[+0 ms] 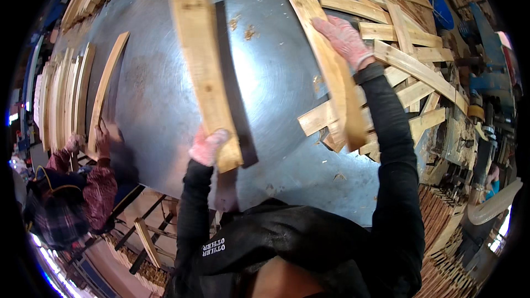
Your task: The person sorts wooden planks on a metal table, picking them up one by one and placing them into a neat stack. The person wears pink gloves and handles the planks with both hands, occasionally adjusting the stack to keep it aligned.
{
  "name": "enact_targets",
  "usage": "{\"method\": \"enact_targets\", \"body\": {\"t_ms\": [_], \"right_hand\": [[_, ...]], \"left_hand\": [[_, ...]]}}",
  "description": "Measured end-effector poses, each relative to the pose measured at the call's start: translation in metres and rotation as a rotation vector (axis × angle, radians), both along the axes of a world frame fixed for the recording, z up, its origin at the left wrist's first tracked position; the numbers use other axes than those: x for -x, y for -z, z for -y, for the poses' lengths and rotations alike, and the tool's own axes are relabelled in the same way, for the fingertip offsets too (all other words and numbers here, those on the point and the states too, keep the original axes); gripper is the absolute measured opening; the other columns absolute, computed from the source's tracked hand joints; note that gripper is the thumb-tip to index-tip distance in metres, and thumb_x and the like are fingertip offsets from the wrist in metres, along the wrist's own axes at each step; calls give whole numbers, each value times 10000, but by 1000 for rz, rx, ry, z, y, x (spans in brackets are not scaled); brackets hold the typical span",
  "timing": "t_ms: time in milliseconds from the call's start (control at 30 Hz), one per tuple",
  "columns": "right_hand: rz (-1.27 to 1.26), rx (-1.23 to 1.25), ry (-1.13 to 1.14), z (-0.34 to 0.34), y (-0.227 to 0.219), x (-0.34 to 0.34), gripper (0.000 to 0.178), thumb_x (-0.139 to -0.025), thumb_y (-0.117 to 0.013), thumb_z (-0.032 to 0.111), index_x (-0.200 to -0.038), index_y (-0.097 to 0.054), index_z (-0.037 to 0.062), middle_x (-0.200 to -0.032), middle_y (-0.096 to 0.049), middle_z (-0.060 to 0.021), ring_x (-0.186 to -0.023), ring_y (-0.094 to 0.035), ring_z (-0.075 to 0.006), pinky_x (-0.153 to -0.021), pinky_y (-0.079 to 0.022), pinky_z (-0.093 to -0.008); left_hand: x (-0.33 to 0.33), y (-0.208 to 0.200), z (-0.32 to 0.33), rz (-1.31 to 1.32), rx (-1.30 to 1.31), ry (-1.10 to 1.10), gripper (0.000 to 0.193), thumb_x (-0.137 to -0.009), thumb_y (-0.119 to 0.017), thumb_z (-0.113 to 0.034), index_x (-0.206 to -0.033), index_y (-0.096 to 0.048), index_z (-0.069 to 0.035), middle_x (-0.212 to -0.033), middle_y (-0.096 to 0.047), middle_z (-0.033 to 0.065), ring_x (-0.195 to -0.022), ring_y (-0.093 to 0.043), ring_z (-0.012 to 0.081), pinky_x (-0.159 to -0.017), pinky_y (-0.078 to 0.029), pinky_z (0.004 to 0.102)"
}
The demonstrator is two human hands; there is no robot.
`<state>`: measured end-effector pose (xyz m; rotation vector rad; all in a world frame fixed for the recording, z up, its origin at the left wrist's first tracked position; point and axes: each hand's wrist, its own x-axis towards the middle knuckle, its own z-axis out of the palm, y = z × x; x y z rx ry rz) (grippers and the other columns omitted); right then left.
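Observation:
My left hand point(208, 144), in a pinkish work glove, grips a wooden board point(200, 60) near its lower end. The board is raised off the metal table and throws a dark shadow to its right. In a matching glove, my right hand point(343, 38) is closed round the right edge of a second, longer board point(326, 58). That board slants from the top of the view down toward the right, its near end over the loose pieces. The thumb of my left hand lies on the board's face; some fingers of both hands are hidden.
A shiny metal table point(149, 94) lies beneath. Loose boards point(411, 69) are heaped at its right. On the left, a co-worker point(72, 198) handles a narrow board point(107, 83) beside a row of upright strips point(63, 96). Blue machinery point(488, 72) stands far right; stacked strips point(447, 243) lie below it.

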<state>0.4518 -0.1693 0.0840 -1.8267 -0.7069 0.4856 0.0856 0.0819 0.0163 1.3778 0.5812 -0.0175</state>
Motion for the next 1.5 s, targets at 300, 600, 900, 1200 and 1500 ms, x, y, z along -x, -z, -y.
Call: {"method": "enact_targets", "body": {"t_ms": [300, 600, 900, 1200, 1500], "right_hand": [[290, 341, 403, -128, 78, 147, 582, -840, -663, 469, -1280, -585, 97, -1155, -635, -152, -1029, -622, -312, -916, -484, -375], [880, 914, -139, 107, 50, -20, 827, -687, -779, 305, -1389, -392, 103, -1068, -627, -164, -1045, -603, -351, -896, -453, -473], [459, 283, 208, -1, -31, 4, 441, -936, -624, 392, -1112, -635, -13, -963, -698, -166, -855, -667, -289, -755, -526, -352], [217, 370, 562, -121, 140, 151, 534, -1032, -253, 439, -1082, -594, 31, -939, -667, -248, -864, -650, -439, -797, -516, -513], [795, 750, 43, -44, 38, 84, 773, -888, -528, 558, -1474, -349, 87, -1430, -463, -229, -1309, -469, -366, -1083, -360, -490]], "left_hand": [[-21, 46, 81, -198, 368, -162, 641, -824, -699, -135, -1386, -414, -16, -1131, -616, 111, -982, -625, 212, -839, -528, 327], [-19, 20, 77, -89, 338, -106, 717, -777, -743, -149, -1387, -410, 29, -1172, -619, 119, -1008, -624, 206, -876, -524, 346], [8, -3, -14, -303, -82, 73, 925, -744, -830, -291, -1417, -317, 82, -1139, -647, 145, -1013, -626, 196, -894, -515, 320], [-19, -17, 27, -498, -917, 323, 1114, -779, -677, -604, -1494, -151, 68, -1316, -479, 340, -1137, -571, 426, -957, -468, 445], [-25, -25, 28, -425, -897, 43, 1108, -643, -796, -514, -1475, -255, -22, -1260, -518, 293, -1123, -565, 390, -932, -489, 470]]}}
